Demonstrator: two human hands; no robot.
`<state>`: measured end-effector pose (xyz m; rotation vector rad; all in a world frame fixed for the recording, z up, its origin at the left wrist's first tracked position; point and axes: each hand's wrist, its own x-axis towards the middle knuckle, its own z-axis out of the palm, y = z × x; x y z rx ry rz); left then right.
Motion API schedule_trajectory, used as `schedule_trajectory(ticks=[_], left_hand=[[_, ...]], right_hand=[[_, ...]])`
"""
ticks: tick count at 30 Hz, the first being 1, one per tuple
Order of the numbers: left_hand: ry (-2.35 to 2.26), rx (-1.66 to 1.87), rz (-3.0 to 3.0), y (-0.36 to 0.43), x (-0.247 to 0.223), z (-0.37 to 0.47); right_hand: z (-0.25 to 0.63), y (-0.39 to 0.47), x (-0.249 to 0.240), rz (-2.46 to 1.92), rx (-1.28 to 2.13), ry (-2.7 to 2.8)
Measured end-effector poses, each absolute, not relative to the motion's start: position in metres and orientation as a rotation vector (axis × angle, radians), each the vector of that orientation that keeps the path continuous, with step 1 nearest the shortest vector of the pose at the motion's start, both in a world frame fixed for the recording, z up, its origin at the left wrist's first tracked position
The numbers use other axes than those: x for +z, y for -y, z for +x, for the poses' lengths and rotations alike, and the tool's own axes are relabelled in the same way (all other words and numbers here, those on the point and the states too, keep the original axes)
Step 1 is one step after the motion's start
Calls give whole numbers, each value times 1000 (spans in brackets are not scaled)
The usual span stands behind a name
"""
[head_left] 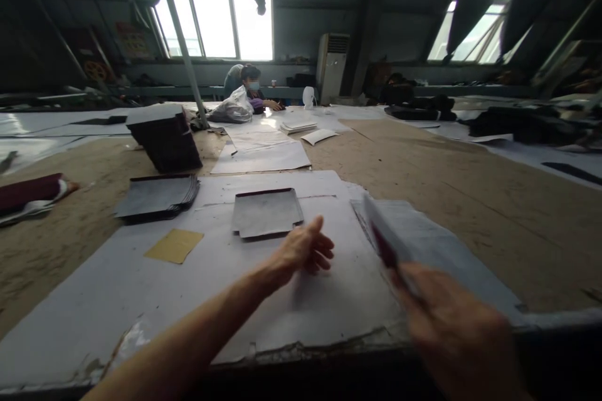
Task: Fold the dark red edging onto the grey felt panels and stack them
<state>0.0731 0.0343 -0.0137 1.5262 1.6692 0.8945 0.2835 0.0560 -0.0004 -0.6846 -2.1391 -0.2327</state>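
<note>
My left hand (308,247) hovers over the white paper (254,297), thumb raised and fingers loosely bent apart, holding nothing. Just beyond it lies a flat grey piece (268,213) with a dark red back edge and notched front corners. At the right, my right hand (451,319) is closed on a thin grey piece (383,235) with a dark red part, tilted up and smeared by motion; its exact kind is unclear. A neat stack of similar grey pieces (157,196) sits farther left. In front of that stack is a small tan square (175,245).
A tall dark stack (164,138) leans at the back left beside a pole (181,37). Maroon material (31,195) lies far left. A greyish sheet (442,250) covers the right side. Across the table, a masked person (247,81) bends over work near a plastic bag (232,106).
</note>
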Motion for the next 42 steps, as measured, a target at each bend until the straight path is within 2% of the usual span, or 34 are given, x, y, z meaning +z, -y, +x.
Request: schedule_trajectory(ticks=[4,8,13,15,18,20,25,32,42], left_hand=[[-1742,804,1275,12,-2,11],[-1946,714,1179,37,3,-23],[-2065,632,1301,41,1,-26],[-2083,612,1391,40,0,-20],[-2122,599,1517,40,-1,-12],[-2130,600,1591,40,-2,-9],[-2033,626,1766,40,-5,-11],[-1944,698,1935,38,-11,-16],[-1773,849,2448,43,-26,-23]], right_hand=[[213,-2,-35,-406,-263,2189],[165,41,-57,-391,-291,2093],[149,66,-74,-427,-473,2217],[152,62,-69,-318,-355,2272],[163,35,-46,-100,83,2254],[171,5,-28,-142,327,2419],[180,-60,-16,-506,172,2586],[174,-75,-21,-397,243,2748],[183,-72,-28,-201,168,2563]])
